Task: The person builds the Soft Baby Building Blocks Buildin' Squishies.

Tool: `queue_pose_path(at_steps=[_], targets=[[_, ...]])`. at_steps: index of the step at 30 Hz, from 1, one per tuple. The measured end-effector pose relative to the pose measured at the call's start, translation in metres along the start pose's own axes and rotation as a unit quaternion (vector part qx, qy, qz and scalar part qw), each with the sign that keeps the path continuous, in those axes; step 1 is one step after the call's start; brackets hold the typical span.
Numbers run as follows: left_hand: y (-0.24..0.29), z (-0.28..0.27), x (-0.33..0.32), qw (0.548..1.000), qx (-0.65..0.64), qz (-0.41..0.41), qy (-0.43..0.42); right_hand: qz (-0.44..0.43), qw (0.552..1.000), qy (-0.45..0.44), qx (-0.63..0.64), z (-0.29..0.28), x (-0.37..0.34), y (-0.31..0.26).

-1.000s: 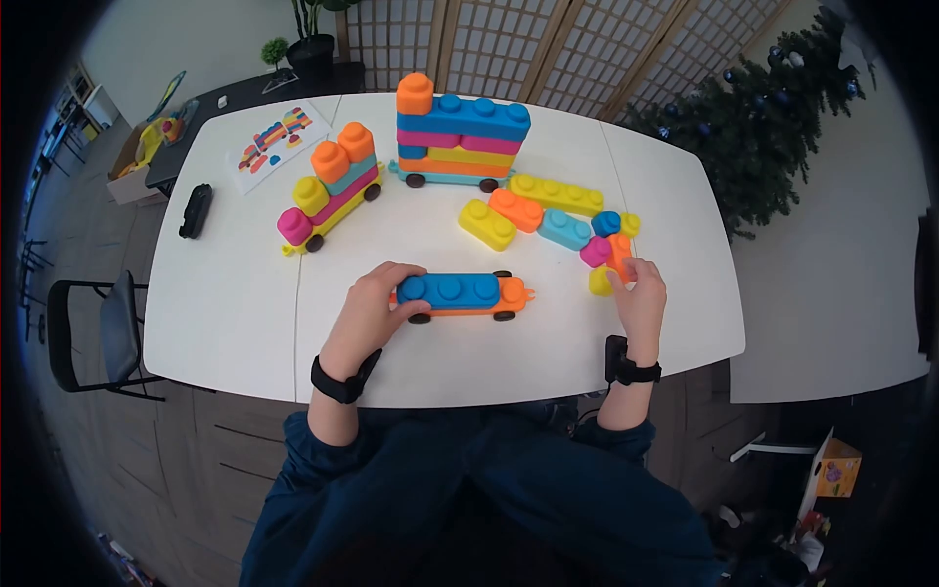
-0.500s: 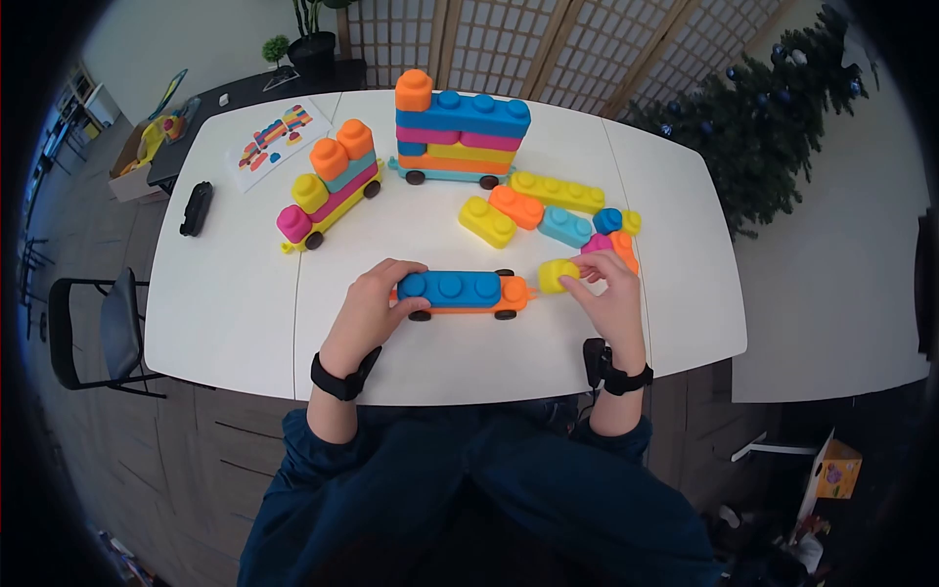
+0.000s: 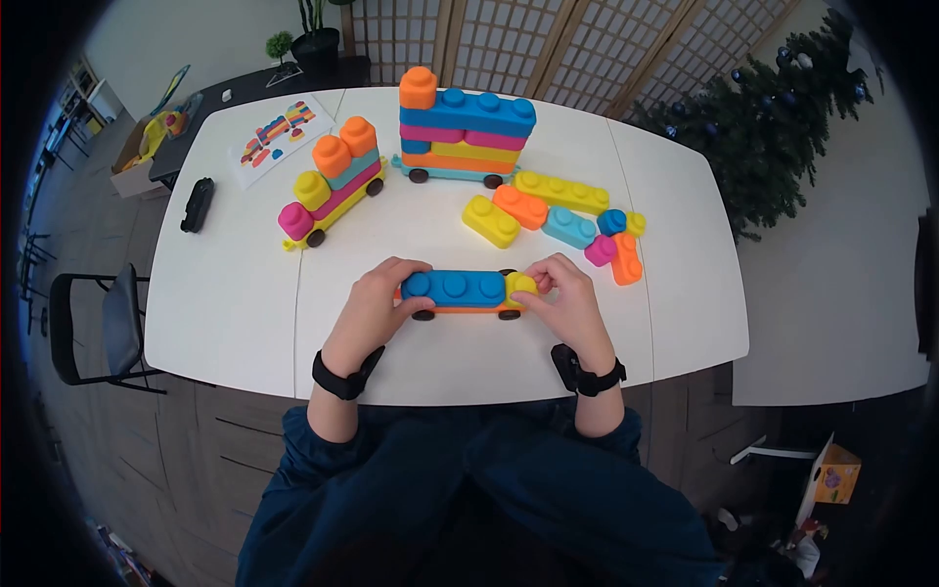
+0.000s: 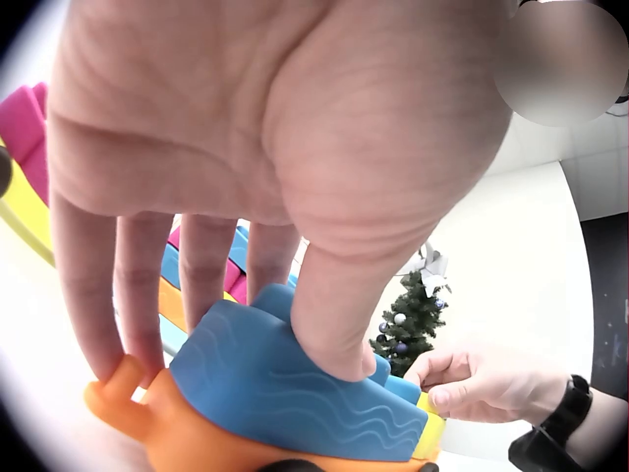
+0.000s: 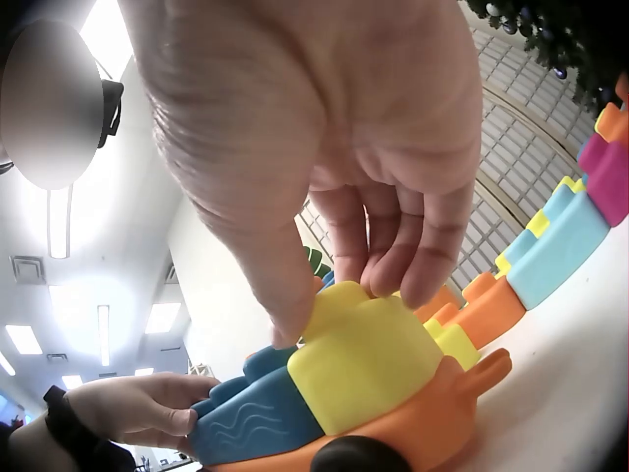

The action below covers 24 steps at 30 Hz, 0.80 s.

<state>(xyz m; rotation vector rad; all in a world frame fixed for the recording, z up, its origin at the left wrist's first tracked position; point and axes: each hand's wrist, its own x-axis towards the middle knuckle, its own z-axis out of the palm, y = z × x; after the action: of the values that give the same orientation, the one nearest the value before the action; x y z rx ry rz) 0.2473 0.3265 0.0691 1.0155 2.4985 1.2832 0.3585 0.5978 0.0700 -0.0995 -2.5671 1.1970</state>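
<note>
Right hand (image 3: 570, 301) is pinching a small yellow block (image 5: 369, 369) near its top: narrow grip, thumb on the near side, fingers on the far side. Left hand (image 3: 372, 296) is gripping the left end of a long blue block (image 3: 455, 286), thumb along the near face, fingers over the far side.

Both blocks are sitting on an orange toy car (image 5: 432, 423). Blue is covering most of it; yellow is filling the right end, butting against blue. Relative to the grip: yellow is lying directly below the right palm, between thumb and fingers. Can't tell if it's fully seated.

My read: left hand is bracing the car against rolling on its wheels (image 5: 361, 455); the high pinch is leaving yellow's underside free to meet the car.

Farther out, loose blocks are lying in a cluster, probably for easy right-hand reach: orange (image 3: 626, 260) and pink (image 3: 601, 251) nearest that hand, light-blue (image 3: 568, 227) past them. Beyond, a yellow car (image 3: 335, 207) and a taller stacked car (image 3: 465, 147) are standing loaded. Picture sheet (image 3: 280, 139) is lying at the far left, likely for reference.
</note>
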Motion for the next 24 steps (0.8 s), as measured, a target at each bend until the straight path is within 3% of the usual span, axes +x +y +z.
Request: queue_pose_path(at_steps=[24], targets=[[0.007,-0.004,0.001,0.999,0.007,-0.027,-0.018,-0.015,0.999,0.01,0.04,0.004,-0.001,0.009]])
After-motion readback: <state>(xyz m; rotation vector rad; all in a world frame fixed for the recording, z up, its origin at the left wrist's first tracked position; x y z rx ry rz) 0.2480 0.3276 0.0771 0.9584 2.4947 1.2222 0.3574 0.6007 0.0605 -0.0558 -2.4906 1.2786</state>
